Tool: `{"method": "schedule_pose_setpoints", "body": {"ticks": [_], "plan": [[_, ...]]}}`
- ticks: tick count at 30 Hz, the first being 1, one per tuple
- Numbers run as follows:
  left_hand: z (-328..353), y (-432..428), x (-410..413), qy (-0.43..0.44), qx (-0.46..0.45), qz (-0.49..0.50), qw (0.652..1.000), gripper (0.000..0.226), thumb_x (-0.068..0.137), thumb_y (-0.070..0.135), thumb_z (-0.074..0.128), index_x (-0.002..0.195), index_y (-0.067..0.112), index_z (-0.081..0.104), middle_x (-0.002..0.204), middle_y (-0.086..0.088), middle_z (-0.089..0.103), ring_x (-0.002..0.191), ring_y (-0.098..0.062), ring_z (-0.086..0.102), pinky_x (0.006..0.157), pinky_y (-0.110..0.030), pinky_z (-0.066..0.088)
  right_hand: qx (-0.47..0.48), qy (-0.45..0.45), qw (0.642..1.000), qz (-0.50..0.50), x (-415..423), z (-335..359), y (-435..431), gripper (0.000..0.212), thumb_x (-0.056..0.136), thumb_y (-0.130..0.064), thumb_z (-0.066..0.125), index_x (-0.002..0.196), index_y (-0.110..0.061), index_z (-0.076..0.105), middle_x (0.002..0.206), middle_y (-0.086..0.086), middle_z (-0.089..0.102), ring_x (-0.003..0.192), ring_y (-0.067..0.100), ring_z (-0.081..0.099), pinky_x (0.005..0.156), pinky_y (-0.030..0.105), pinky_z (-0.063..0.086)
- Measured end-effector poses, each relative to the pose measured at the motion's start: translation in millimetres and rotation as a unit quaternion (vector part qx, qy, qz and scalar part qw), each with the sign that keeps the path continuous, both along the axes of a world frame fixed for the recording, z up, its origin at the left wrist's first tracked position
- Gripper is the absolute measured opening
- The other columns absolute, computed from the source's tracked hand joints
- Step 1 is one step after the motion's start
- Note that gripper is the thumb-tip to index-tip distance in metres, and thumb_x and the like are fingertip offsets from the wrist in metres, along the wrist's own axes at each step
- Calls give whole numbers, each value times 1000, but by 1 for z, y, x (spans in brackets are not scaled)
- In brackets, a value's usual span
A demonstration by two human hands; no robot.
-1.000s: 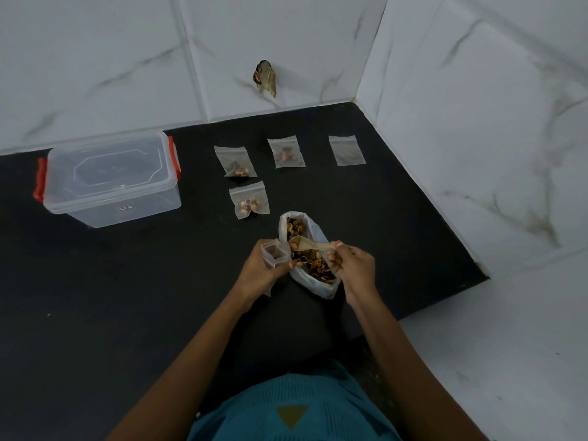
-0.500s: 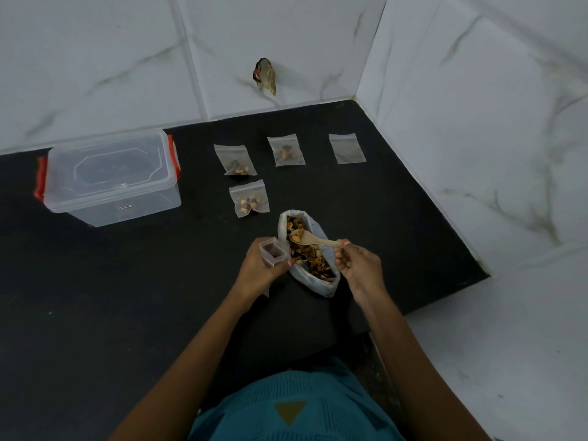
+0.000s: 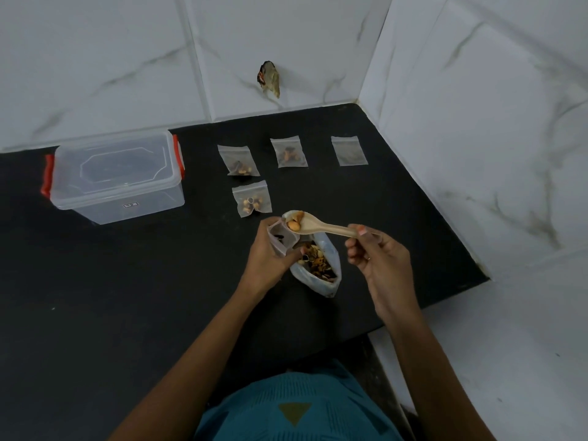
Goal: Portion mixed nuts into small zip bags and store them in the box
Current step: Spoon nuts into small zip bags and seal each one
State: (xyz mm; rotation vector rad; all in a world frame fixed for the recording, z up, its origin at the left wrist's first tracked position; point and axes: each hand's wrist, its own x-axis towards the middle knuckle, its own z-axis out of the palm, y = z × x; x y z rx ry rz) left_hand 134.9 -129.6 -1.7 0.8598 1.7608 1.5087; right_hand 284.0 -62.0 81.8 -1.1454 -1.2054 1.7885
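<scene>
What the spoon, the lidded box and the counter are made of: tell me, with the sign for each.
Spoon: pale tan, matte, likely wood or bamboo, though tinted plastic is possible. Lidded box: clear, slightly glossy plastic; its walls are see-through, with red clips at the ends. Counter: black, dull-finished slab, perhaps stone; the material is not certain.

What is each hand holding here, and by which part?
The right hand pinches the wooden spoon by its handle end. The left hand grips a small zip bag below its open mouth.
</scene>
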Motion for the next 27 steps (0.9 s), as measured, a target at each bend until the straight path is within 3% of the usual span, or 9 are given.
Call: {"method": "schedule_pose_setpoints", "body": {"ticks": [5,8,11,20,27], "plan": [[9,2,3,-15,29,1,999,52,75,3,73,113,23,42,106,12,53,111,-13,53,92,-31,48,225,-57,971,53,-1,-4,-9,15,90,-9,52,89,-17,64,69,-3,62,62,3,59,60,14,50],[10,2,5,-25,35,6,999,51,75,2,73,111,22,43,104,12,53,105,-9,54,88,-20,47,419,-94,894,125,0,-12,-10,16,87,-15,52,98,-14,63,85,-7,64,76,-2,61,69,11,50],[9,1,5,-17,37,11,999,52,74,5,74,115,15,45,104,13,53,104,-9,54,84,-14,46,550,-116,812,155,-1,-21,-11,21,85,-8,50,101,-5,64,91,3,65,88,4,59,80,11,47],[11,-3,6,-7,38,13,999,51,74,1,73,112,19,45,103,12,53,101,-9,54,83,-19,47,559,-104,808,153,3,-29,-13,23,84,-6,48,104,-16,55,91,7,66,89,8,60,80,17,49],[14,-4,9,-13,39,9,999,49,74,0,72,111,22,47,105,10,54,103,-9,55,83,-18,47,597,-111,779,156,6,-31,-16,20,84,-5,47,102,-12,53,86,14,68,87,11,58,86,13,43]]}}
